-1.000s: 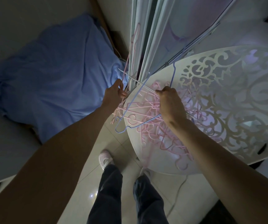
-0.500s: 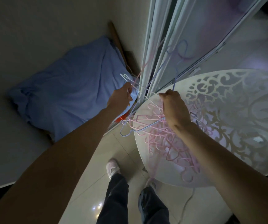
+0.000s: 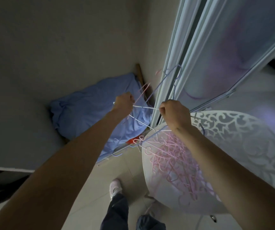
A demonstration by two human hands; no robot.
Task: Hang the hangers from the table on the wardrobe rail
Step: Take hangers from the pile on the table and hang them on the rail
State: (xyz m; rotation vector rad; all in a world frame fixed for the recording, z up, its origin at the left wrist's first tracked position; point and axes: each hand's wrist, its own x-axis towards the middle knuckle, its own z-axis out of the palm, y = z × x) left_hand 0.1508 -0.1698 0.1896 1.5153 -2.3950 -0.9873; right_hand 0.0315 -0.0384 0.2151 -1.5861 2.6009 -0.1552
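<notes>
Both hands' fingers clench white hanger [image 3: 146, 107]: left hand [image 3: 124, 103], right hand [image 3: 175, 113]

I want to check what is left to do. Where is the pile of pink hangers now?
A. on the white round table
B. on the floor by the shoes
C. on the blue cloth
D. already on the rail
A: the pink hangers lie heaped on the white round table, below the right hand.

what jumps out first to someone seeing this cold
Two raised hands in the middle, the left hand and the right hand, each gripping thin wire hangers strung between them. Lower right, a tangled pink hanger pile sits on a white cut-out table.
</notes>
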